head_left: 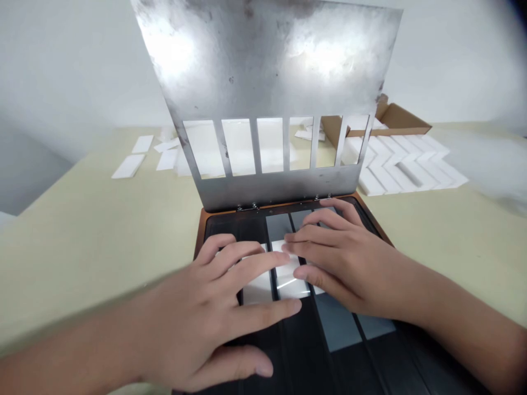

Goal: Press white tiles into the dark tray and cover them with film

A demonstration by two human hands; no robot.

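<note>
A black tray (304,334) with parallel ridges lies in front of me, holding grey rectangular pieces (340,323) and white ones. My left hand (214,312) is over its left side, fingers spread, with a white piece (258,288) partly hidden under them. The index fingertip is at the middle white piece (290,277). My right hand (349,252) reaches over the right side, its fingertips at the right part of that same middle piece; its palm covers part of another white piece. Behind the hands, a metal plate (263,71) with a row of rectangular openings stands raised on hinges at the tray's back edge.
Stacked white pieces (407,164) lie behind the tray on the right, beside an open cardboard box (405,118). Loose white pieces (128,166) lie at the back left of the pale table (102,236). The raised plate stands between the hands and the table's back.
</note>
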